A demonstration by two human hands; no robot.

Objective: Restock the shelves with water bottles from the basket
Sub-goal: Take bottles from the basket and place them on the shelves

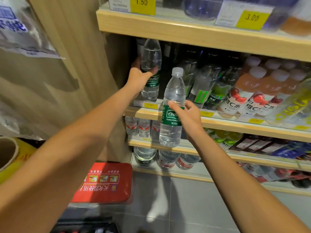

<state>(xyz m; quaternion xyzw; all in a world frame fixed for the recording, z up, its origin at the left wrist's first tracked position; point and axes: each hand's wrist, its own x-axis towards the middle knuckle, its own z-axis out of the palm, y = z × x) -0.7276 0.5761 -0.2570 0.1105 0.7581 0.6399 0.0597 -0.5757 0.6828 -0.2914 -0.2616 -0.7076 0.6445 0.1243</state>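
Observation:
My left hand (140, 76) grips a clear water bottle with a green label (151, 64) at the far left end of the middle wooden shelf (227, 122); the bottle stands upright, its base at the shelf's front edge. My right hand (186, 115) holds a second green-label water bottle (173, 108) by its middle, upright in the air just in front of that shelf, to the right of the first. A dark basket (87, 227) shows only as a sliver at the bottom edge.
Soda bottles (202, 84) and pink drinks (249, 91) fill the shelf's right part. More water bottles (143, 126) stand on lower shelves. An upper shelf (185, 32) carries yellow price tags. A red box (107, 182) sits on the grey floor by a wooden side panel (70, 52).

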